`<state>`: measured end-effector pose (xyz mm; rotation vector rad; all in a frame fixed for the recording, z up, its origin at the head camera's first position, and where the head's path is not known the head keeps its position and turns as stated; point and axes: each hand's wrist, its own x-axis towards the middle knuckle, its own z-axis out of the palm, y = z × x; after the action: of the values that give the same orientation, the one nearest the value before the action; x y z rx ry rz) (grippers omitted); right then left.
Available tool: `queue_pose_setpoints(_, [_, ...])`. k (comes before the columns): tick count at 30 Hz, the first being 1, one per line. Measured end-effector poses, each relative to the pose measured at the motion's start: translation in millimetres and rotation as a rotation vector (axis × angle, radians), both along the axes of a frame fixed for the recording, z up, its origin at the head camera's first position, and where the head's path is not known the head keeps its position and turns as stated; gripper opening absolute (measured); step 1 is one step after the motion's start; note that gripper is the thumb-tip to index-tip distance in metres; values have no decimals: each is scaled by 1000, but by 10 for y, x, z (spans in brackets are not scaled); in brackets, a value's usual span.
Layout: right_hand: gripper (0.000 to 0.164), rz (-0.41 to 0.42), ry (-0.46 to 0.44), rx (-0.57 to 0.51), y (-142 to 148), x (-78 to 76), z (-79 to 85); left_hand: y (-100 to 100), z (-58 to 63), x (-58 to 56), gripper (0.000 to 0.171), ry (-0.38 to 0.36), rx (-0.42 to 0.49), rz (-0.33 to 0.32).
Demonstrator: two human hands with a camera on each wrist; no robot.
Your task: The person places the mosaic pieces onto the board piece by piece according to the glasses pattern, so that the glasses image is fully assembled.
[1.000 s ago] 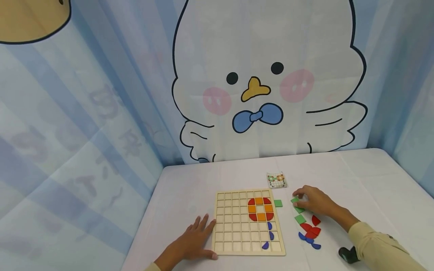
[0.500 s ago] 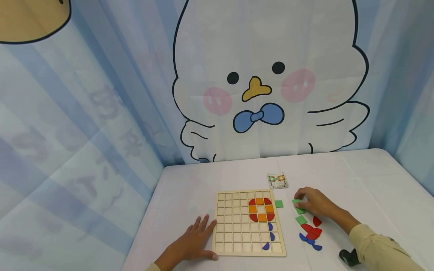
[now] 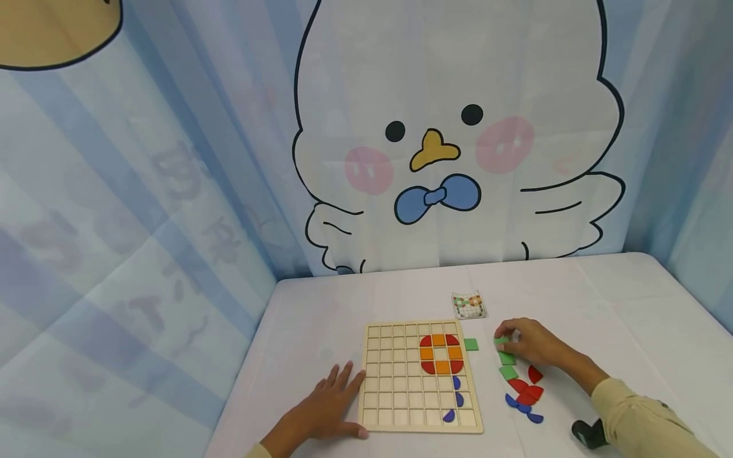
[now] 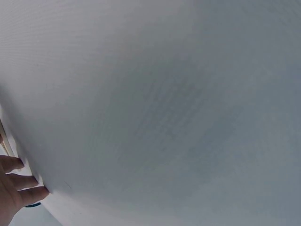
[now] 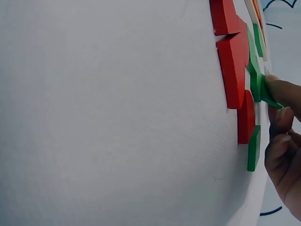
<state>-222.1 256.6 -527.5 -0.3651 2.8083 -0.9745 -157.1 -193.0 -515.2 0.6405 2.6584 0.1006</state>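
Note:
In the head view my right hand [image 3: 529,338] pinches a green square tile [image 3: 501,342] between thumb and index finger, low over the table right of the board. The right wrist view shows the same tile [image 5: 271,95] tilted in the fingertips. Close under it lie two more green tiles [image 3: 508,373]. My left hand [image 3: 329,407] rests with fingers spread at the left edge of a wooden grid board [image 3: 395,381]. On the board, red quarter-circles [image 3: 427,367] and orange squares [image 3: 442,367] form a ring, with blue half-circles [image 3: 459,399] below it.
Several red quarter-circles [image 3: 529,395] and blue half-circles [image 3: 535,418] lie loose right of the board. Another green tile [image 3: 471,344] sits against its right edge. A small pattern card [image 3: 469,306] lies behind. By the right sleeve is a black object [image 3: 588,434].
My right hand stays nearly in place, its fingers shifting a little on the green tile. More of the green tile beneath it shows. The left hand has not moved.

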Motion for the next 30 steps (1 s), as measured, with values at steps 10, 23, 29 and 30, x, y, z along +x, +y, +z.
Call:
queue_pose_setpoints(10, [22, 71, -4, -30, -34, -7, 53, 5, 2, -6, 109, -6, -12, 6])
queue_pose_setpoints(23, [33, 94, -68, -118, -221, -54, 154, 15, 1, -11, 110, -18, -19, 22])
queue_pose_setpoints(29, [36, 130, -95, -191, -302, -74, 189, 12, 0, -9, 110, -8, -19, 15])
queue_pose_setpoints(30, [36, 136, -97, -201, -316, -75, 195, 11, -1, -11, 110, -7, -19, 14])
